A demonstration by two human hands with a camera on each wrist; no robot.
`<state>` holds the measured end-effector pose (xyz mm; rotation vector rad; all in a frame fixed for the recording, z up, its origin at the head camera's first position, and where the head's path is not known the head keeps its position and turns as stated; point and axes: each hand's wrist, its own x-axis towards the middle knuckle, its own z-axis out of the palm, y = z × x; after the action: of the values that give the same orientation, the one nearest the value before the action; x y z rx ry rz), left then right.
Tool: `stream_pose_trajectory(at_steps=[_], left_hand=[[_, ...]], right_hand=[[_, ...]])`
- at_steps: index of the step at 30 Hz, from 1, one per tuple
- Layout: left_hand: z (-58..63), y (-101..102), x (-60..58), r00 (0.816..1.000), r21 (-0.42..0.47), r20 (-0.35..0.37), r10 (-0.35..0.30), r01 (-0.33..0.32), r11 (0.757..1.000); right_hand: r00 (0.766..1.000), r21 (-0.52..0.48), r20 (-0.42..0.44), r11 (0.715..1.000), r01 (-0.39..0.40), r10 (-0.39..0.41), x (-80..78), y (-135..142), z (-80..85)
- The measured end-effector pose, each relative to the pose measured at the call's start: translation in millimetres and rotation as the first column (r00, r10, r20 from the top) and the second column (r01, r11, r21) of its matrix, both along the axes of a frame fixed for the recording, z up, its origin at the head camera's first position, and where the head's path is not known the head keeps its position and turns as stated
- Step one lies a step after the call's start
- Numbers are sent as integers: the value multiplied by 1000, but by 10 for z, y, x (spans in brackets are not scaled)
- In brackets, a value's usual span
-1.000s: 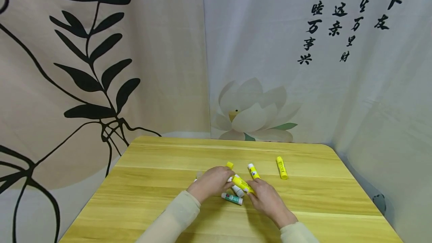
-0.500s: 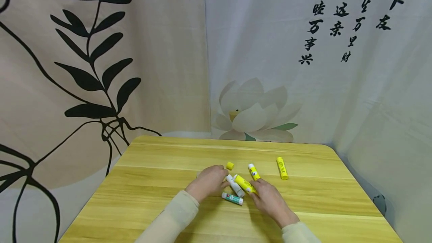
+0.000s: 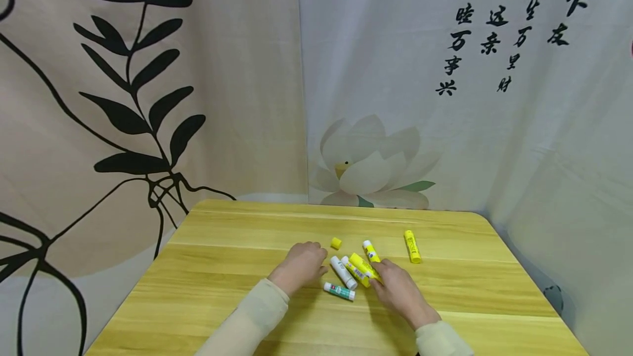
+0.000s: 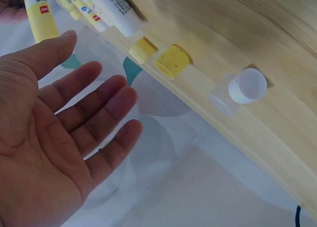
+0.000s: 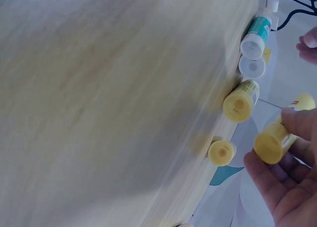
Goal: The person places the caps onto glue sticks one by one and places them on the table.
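My right hand (image 3: 399, 291) pinches a yellow glue stick (image 3: 362, 263) between thumb and fingers; its yellow end faces the right wrist camera (image 5: 271, 145). My left hand (image 3: 303, 263) hovers to the left, fingers loosely bent and palm bare in the left wrist view. Beneath and beside the held stick lie a yellow glue stick with a white cap (image 3: 350, 269), a white glue stick (image 3: 342, 272) and a teal one (image 3: 339, 291). Just beyond my right fingers lies another white-capped yellow glue stick (image 3: 371, 251).
A yellow glue stick (image 3: 412, 246) lies apart at the right of the wooden table (image 3: 207, 290). Small yellow caps (image 4: 172, 61) and a white, partly clear cap (image 4: 247, 86) stand near my left hand. Printed cloth (image 3: 247, 98) hangs behind.
My left hand has let go of the held glue stick's far end and drawn back left, uncovering the white glue stick and the yellow cap. My right hand keeps its grip.
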<state>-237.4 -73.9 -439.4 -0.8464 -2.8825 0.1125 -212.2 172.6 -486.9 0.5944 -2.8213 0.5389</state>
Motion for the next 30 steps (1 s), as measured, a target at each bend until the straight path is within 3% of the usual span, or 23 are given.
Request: stream_pose_trajectory(at_steps=[11, 24, 30], left_hand=[[-6, -46, -3, 986, -52, 105, 128, -123, 991], [-6, -98, 22, 976, -85, 122, 179, -170, 982], [2, -111, 42, 976, -68, 126, 180, -172, 983]], right_hand=[[999, -17, -6, 999, 32, -32, -36, 68, -34], [991, -30, 41, 991, 128, -127, -83, 232, 14], [986, -15, 14, 986, 166, -166, -134, 391, 31]])
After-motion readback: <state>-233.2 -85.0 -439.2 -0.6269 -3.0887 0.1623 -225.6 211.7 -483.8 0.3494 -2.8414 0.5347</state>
